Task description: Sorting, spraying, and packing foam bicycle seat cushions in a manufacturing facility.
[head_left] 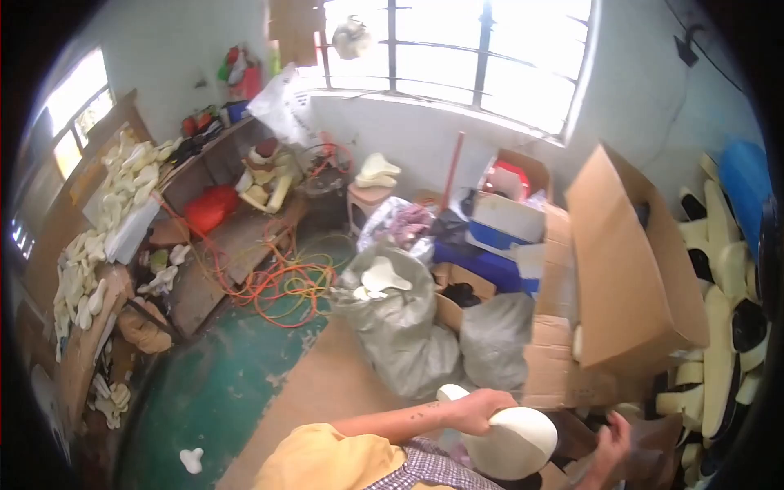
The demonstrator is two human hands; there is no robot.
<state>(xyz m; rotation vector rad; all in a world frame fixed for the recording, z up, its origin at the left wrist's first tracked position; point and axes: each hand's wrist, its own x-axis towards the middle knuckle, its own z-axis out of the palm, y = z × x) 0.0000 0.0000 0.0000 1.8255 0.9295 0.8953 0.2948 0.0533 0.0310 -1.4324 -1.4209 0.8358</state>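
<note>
At lower right of the frame, the left hand (476, 411) gripped a cream pad (513, 441); the right hand (611, 445) lay open beside a box (629, 261).

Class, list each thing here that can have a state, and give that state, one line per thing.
left hand: gripping the cream foam saddle pad
cream foam saddle pad: held up, off the floor
right hand: open, near the pad, holding nothing
large cardboard box: flaps open
grey sack: open, pads inside
orange cable: loosely coiled on the floor

A big brown cardboard box (629, 269) stands open right, grey sacks (400, 318) beside it.
</note>
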